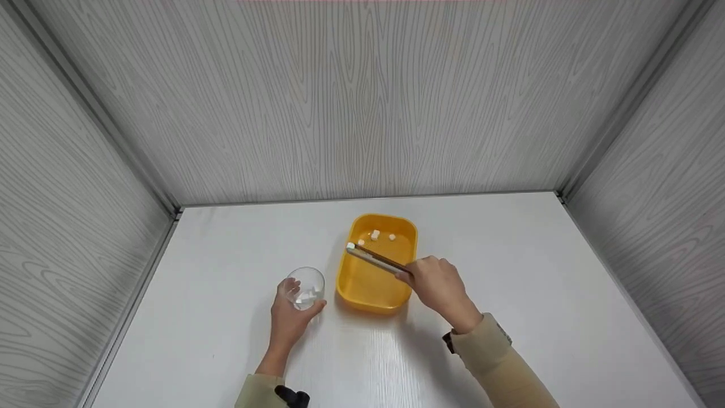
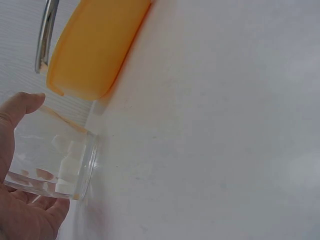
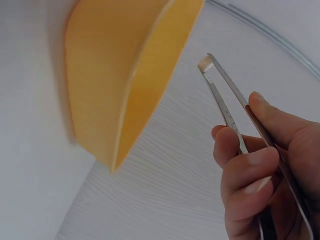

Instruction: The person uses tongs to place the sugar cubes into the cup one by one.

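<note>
My left hand (image 1: 288,320) grips a clear drinking glass (image 1: 307,276) standing on the white table, thumb on one side and fingers round the other. Inside the glass, near its bottom, lie white cubes (image 2: 65,185). My right hand (image 1: 440,286) holds metal tweezers (image 3: 235,89), which pinch one small white cube (image 3: 205,63) between their tips. Those tips are over the left rim of a yellow plastic bin (image 1: 368,309), higher than the bin's edge. A few more white pieces (image 1: 375,234) sit at the bin's far end.
The bin stands just right of the glass on the white table (image 1: 226,255). Grey wood-grain panels (image 1: 362,113) rise behind the table and along both sides. Dark straps (image 1: 291,396) are worn at both wrists.
</note>
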`<action>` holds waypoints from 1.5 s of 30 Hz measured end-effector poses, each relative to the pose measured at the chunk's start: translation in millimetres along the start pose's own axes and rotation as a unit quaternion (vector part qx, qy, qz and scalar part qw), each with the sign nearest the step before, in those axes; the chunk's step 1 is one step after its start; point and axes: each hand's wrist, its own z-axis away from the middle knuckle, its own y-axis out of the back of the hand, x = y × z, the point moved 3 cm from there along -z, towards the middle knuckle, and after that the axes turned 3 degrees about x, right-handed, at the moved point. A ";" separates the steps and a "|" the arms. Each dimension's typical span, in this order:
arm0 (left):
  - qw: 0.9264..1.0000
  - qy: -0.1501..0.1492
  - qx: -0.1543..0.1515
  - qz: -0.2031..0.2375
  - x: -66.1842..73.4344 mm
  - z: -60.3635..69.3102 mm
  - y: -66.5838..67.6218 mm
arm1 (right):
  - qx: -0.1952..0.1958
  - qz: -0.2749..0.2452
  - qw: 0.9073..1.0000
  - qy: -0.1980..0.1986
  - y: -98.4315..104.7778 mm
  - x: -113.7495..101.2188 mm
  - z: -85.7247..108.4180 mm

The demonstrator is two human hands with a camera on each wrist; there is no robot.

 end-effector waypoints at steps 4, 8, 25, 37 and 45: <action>1.000 0.006 -0.003 -0.005 0.8 0.1 -0.5 | 0.005 -0.010 1.000 0.027 5.2 -18.0 3.7; 1.000 0.007 -0.004 -0.008 1.2 0.2 -0.5 | 0.004 -0.023 0.998 0.055 8.2 -34.8 6.7; 1.000 0.017 -0.012 -0.009 0.1 1.0 -0.9 | 0.012 0.020 0.993 0.114 -2.6 -56.1 9.4; 1.000 0.007 -0.008 -0.010 0.8 0.4 -0.4 | 0.016 0.013 1.000 0.023 -0.7 -20.7 5.3; 1.000 -0.008 -0.007 0.006 1.3 0.5 1.4 | 0.045 0.062 0.997 -0.001 -0.6 -1.4 3.5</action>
